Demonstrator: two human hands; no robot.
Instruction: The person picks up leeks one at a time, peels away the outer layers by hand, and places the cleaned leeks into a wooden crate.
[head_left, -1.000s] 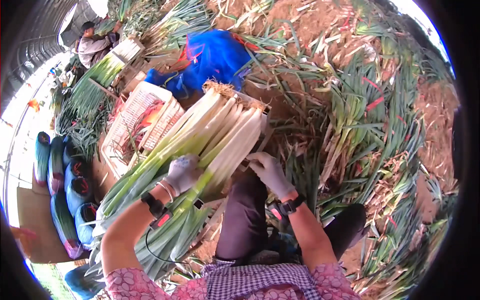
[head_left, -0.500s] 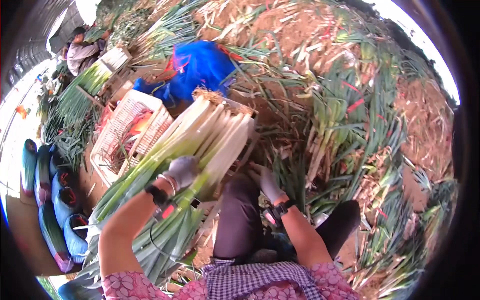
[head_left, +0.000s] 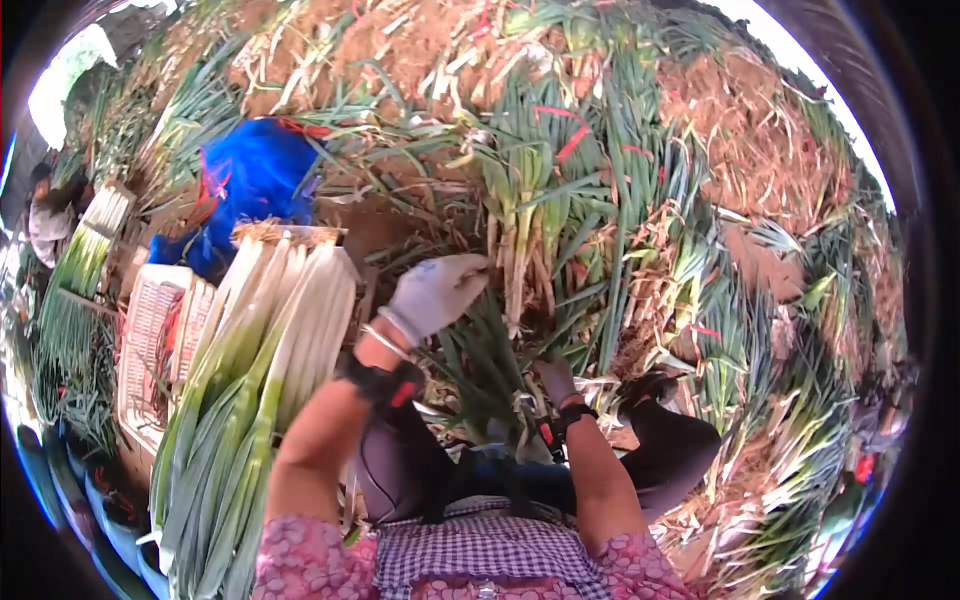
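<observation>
My left hand, in a pale glove, reaches forward with its fingers drawn together beside the stalks of some loose leeks; whether a stalk is between the fingertips is hidden. Lower and to the right, my right hand, also gloved, is down among green leaves near my knees; its fingers are blurred and partly hidden. On my left lies a thick bundle of leeks, its white stalks and roots pointing away and its green leaves toward me. Neither hand touches this bundle.
A white plastic basket stands left of the bundle, with a blue mesh heap behind it. Blue-wrapped bundles lie at lower left. A co-worker sits at far left beside more leeks. Leeks and trimmings cover the ground ahead and right.
My left hand has left the leek bundle and moved right to the loose leeks. My right hand has shifted slightly rightward. The view has swung right, so the bundle appears farther left.
</observation>
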